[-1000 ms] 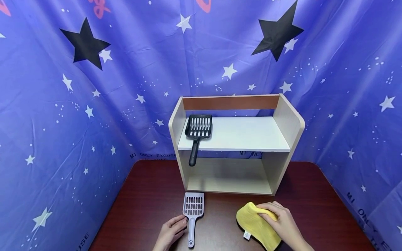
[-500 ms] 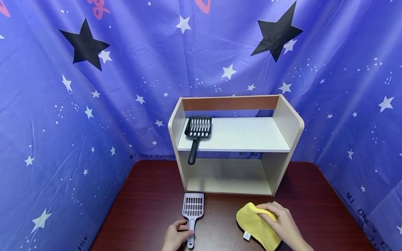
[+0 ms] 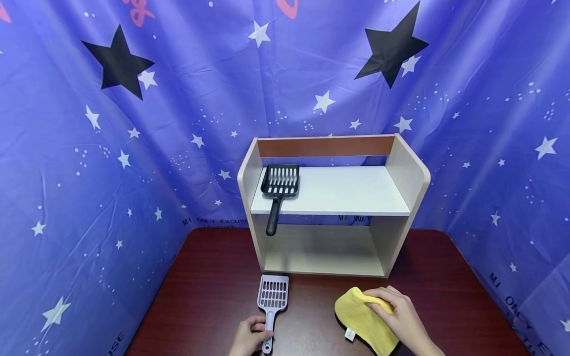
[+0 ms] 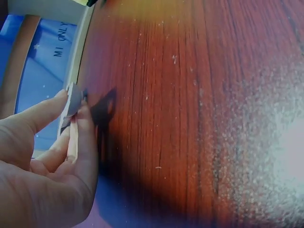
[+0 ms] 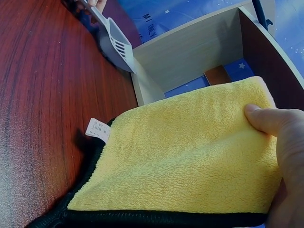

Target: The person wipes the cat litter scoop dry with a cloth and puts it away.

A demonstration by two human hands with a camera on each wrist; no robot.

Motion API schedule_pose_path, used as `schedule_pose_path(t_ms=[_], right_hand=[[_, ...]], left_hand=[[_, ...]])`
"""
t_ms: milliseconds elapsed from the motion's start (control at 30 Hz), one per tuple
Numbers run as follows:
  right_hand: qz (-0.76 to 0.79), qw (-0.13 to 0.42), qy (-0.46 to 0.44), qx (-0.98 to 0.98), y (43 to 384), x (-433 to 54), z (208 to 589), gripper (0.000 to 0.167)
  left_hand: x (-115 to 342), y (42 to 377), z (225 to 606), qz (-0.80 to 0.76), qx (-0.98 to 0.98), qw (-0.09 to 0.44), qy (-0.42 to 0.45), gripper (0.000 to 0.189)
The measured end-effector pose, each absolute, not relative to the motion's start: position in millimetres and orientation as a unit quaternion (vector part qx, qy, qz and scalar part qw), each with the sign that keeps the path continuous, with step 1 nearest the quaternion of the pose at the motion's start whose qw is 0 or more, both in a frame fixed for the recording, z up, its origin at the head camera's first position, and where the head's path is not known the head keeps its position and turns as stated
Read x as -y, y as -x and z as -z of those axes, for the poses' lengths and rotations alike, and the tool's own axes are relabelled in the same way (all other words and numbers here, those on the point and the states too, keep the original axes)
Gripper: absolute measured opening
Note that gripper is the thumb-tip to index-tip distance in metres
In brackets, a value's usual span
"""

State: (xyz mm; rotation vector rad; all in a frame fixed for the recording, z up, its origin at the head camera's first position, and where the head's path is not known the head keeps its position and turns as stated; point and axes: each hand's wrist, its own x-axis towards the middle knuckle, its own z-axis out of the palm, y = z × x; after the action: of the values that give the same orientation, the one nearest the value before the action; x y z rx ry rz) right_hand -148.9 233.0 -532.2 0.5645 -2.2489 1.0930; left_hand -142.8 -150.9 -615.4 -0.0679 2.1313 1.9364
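Note:
My left hand (image 3: 249,337) pinches the handle of a pale grey-lilac litter scoop (image 3: 273,292) between thumb and fingers. Its slotted head points away from me, just in front of the shelf. In the left wrist view, the handle's end (image 4: 72,100) shows between thumb and fingertips, close over the table. On the right, my right hand (image 3: 403,316) grips the upper corner of a yellow plush cloth (image 5: 190,152) with dark edging and a white tag (image 5: 99,129). The thumb presses on its yellow face; the other fingers are mostly hidden behind it.
A two-level wooden shelf (image 3: 334,249) stands at the back of the dark red table (image 3: 213,277). On its white upper board, at the left, lies a black litter scoop (image 3: 280,185), handle jutting over the front edge. A blue star-patterned curtain (image 3: 285,89) surrounds the table.
My left hand has gone from resting beside the scoop's handle to pinching it, and the scoop has tilted and shifted slightly left. The right hand and cloth have stayed put.

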Motion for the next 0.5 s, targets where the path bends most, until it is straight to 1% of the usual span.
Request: schedule_pose_path(t_ms=[233, 500], right_hand=[[-0.404, 0.285, -0.221, 0.841, 150, -234, 533, 0.04], [-0.389, 0.256, -0.214, 0.859, 152, -235, 531, 0.039]], left_hand=[[156, 143, 610, -0.688, -0.707, 0.162, 0.006, 0.052], [159, 146, 602, -0.713, -0.678, 0.179, -0.003, 0.053]])
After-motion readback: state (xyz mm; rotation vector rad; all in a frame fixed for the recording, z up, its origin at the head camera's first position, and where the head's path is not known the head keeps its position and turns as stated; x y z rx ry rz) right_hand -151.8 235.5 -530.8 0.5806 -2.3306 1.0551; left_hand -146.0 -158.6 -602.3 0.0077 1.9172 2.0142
